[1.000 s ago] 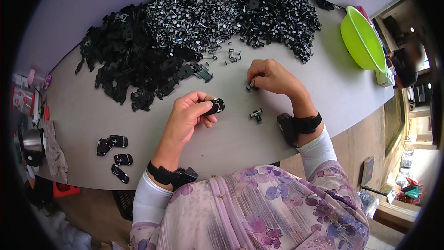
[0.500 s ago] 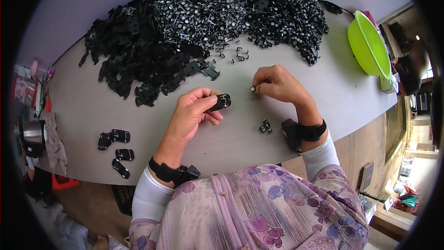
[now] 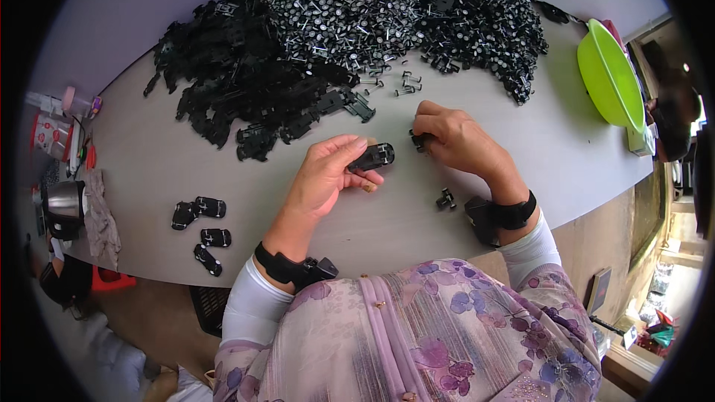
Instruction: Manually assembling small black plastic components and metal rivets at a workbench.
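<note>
Black toy-car base (image 3: 375, 156), in front of the silver wheel heap (image 3: 346, 15), pinched in the left hand (image 3: 322, 176), best held steady with silver-marked face up; right hand (image 3: 463, 141), fingertips drawn together, grips a partly hidden dark wheel piece (image 3: 419, 140).

— Left hand (image 3: 322, 171)?
— Thumb (image 3: 348, 152) on top, fingers (image 3: 365, 180) curled beneath, grip pinched. Forearm (image 3: 289, 229) slants inward.
— Right hand (image 3: 463, 140)?
— Knuckles uppermost, fingers bent down, tips gathered. Forearm slants inward too.
— Spacing?
— Roughly side by side, not touching.
</note>
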Demonstrator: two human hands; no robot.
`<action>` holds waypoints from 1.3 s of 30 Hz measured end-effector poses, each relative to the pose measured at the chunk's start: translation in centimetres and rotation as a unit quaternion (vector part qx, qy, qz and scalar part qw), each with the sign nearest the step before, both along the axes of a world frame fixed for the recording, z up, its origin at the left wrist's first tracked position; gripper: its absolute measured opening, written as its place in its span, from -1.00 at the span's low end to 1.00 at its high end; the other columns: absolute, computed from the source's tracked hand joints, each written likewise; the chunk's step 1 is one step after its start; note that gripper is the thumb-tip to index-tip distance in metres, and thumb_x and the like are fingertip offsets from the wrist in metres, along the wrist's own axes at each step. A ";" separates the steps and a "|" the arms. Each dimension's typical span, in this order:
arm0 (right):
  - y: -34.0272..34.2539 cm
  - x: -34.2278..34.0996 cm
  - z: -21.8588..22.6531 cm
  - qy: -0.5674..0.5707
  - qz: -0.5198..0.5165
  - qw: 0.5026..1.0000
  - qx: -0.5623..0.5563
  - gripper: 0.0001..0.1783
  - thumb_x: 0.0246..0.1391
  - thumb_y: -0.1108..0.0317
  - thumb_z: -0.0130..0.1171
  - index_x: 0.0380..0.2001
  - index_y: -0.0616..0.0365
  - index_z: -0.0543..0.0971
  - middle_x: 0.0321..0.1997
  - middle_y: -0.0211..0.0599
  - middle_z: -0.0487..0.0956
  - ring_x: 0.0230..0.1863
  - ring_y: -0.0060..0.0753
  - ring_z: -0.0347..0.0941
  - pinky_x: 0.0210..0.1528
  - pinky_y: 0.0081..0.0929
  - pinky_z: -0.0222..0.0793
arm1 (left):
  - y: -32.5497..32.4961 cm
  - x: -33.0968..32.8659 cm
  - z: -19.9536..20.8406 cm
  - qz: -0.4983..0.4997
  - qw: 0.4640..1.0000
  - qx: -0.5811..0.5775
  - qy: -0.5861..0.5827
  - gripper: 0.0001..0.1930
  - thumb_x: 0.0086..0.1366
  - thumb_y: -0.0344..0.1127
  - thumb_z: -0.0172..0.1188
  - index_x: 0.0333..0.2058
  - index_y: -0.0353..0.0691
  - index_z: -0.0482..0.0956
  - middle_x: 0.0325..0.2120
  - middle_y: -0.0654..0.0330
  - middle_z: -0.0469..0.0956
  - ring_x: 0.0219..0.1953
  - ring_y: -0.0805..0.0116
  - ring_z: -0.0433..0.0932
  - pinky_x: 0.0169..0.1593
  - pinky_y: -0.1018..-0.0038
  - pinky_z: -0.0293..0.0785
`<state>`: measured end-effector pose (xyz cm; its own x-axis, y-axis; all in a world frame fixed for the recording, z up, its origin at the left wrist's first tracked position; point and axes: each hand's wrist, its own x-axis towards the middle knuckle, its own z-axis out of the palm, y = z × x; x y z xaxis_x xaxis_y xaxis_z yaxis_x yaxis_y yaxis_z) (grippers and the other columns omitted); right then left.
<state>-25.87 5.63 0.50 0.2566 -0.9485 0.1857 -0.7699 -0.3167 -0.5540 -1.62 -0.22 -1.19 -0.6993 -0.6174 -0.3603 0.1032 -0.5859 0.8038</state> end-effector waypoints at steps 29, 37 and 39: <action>1.4 6.4 1.7 -0.163 0.130 0.977 -0.051 -0.88 -0.27 0.63 0.21 -0.58 0.28 0.48 -0.50 -0.22 0.35 -0.53 -0.13 0.38 -0.51 -0.27 0.30 | 1.2 1.3 0.1 -0.049 0.996 0.042 0.061 -0.83 0.35 -0.37 0.02 -0.44 -0.26 0.45 -0.43 0.12 0.55 -0.39 0.19 0.65 -0.36 0.41 0.64; 3.1 7.7 1.7 -0.176 0.099 0.976 -0.081 -0.74 -0.29 0.65 0.21 -0.44 0.21 0.44 -0.45 -0.23 0.38 -0.50 -0.10 0.40 -0.48 -0.28 0.35 | 3.7 1.4 0.8 -0.004 0.997 0.005 0.071 -0.84 0.22 -0.37 0.22 -0.46 -0.21 0.41 -0.49 0.20 0.52 -0.45 0.37 0.57 -0.38 0.45 0.55; 3.2 8.0 2.1 -0.188 0.102 0.974 -0.078 -0.70 -0.30 0.66 0.21 -0.40 0.20 0.43 -0.42 -0.23 0.39 -0.49 -0.08 0.41 -0.46 -0.27 0.36 | 4.1 1.5 0.4 0.025 0.999 0.011 0.047 -0.81 0.10 -0.50 0.29 -0.48 -0.20 0.40 -0.55 0.25 0.50 -0.54 0.45 0.52 -0.47 0.55 0.45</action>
